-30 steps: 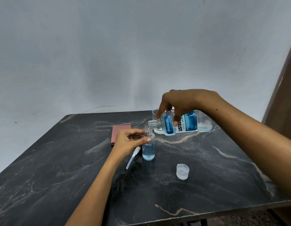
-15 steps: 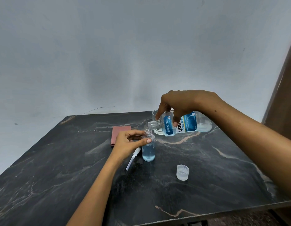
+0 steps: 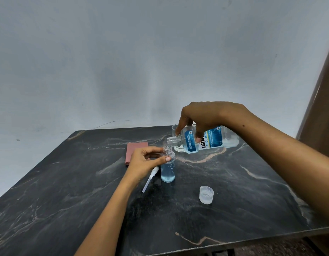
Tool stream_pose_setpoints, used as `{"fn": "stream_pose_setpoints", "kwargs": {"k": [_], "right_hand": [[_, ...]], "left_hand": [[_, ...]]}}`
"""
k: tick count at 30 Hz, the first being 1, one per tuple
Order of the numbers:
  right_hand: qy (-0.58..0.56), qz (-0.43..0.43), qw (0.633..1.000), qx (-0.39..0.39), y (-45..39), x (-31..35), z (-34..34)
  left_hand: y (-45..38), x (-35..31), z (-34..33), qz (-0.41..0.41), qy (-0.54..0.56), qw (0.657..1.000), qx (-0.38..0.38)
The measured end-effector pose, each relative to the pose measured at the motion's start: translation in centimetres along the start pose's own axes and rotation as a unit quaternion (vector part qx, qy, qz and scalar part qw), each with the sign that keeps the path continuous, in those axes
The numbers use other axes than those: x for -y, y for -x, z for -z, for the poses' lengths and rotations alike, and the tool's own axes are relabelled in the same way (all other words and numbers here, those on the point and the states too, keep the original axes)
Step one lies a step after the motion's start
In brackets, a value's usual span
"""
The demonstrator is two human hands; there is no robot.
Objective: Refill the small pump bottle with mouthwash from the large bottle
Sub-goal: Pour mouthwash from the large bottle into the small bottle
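Observation:
The small clear bottle (image 3: 167, 170) stands upright on the dark marble table (image 3: 67, 191), roughly half full of pale blue liquid with bubbles in it. My left hand (image 3: 144, 161) pinches it near the neck. My right hand (image 3: 202, 119) grips the large mouthwash bottle (image 3: 211, 140) from above, tipped almost horizontal, its open mouth just above and right of the small bottle's opening. The white pump head with its tube (image 3: 150, 179) lies on the table beside the small bottle, partly under my left hand.
The large bottle's clear cap (image 3: 206, 194) sits upside down on the table, front right of the small bottle. A folded reddish cloth (image 3: 134, 149) lies behind my left hand. A clear cup (image 3: 175, 128) stands behind the large bottle. A brown panel stands at right.
The large bottle has tilted slightly more and bubbles now show in the small bottle's liquid. Both hands stay in nearly the same place.

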State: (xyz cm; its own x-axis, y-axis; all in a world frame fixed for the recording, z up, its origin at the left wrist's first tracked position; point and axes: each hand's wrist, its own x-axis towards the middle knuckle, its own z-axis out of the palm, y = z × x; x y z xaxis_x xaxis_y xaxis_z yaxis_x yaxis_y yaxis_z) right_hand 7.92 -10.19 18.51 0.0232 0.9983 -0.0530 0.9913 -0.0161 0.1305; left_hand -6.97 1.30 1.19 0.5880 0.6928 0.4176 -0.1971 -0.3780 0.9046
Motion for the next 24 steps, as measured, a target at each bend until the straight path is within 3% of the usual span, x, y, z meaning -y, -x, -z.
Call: {"fn": "stream_pose_setpoints", "kwargs": {"k": [16, 24], "right_hand": [[-0.025, 0.044, 0.998, -0.024, 0.5, -1.5, -1.3], [-0.147, 0.068, 0.985, -0.055, 1.2, -3.7, -4.1]], "left_hand": [[0.0, 0.1, 0.0, 0.010, 0.000, 1.000, -0.006], [0.1, -0.1, 0.0, 0.014, 0.001, 1.000, -0.002]]}}
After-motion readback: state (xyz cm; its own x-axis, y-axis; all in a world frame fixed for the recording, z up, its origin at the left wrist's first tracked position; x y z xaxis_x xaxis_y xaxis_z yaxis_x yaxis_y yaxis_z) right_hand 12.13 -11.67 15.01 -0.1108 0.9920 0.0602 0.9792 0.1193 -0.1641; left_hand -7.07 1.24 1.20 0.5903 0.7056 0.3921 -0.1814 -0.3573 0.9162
